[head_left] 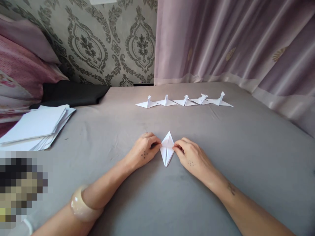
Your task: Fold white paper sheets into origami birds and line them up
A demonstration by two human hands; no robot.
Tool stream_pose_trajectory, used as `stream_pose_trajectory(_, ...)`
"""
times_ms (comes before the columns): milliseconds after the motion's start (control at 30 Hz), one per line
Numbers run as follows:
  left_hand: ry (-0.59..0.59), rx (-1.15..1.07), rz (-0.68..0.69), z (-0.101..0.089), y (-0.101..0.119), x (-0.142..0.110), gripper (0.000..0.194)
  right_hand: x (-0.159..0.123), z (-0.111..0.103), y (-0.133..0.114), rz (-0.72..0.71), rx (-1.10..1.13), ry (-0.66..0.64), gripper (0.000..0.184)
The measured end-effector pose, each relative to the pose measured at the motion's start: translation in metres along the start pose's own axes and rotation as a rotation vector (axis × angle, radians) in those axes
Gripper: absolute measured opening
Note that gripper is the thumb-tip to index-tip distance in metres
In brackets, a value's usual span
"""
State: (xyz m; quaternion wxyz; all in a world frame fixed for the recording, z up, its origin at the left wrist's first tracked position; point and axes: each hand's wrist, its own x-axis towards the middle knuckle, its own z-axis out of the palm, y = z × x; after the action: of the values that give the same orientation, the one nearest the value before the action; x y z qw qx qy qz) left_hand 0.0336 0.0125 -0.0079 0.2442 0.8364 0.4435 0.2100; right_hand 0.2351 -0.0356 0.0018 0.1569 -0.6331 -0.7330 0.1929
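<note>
A diamond-shaped piece of folded white paper (167, 149) lies between my hands, one point away from me and one toward me. A slit runs down the middle of its near half. My left hand (145, 149) pinches its left corner between thumb and fingers. At the opposite corner, my right hand (189, 152) grips the paper in the same way. Farther back, several folded white paper birds (185, 101) stand in a row, wings nearly touching.
Loose sheets of white paper (34, 124) are stacked at the left, beside a black cloth (73, 93). The grey-covered surface (123, 203) reaches back to a patterned wall (110, 39) and a mauve curtain (209, 39). A pixelated patch covers the lower left.
</note>
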Motion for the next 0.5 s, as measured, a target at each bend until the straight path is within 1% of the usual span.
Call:
stream_pose_trajectory(167,-0.01,0.006,-0.055,0.0014,0.0018,0.0013,0.015,0.0032,0.0023,0.0036,-0.003,0.018,-0.016,0.022)
stream_pose_trajectory(367,-0.026,0.041,-0.032,0.001,0.0,0.004,0.021,0.0061,0.002,0.0014,0.048,-0.008,-0.027,0.022)
stream_pose_trajectory(500,-0.004,0.055,-0.031,0.0016,0.0006,0.0043,0.021,0.009,0.0031,0.0,0.072,-0.02,-0.024,0.022)
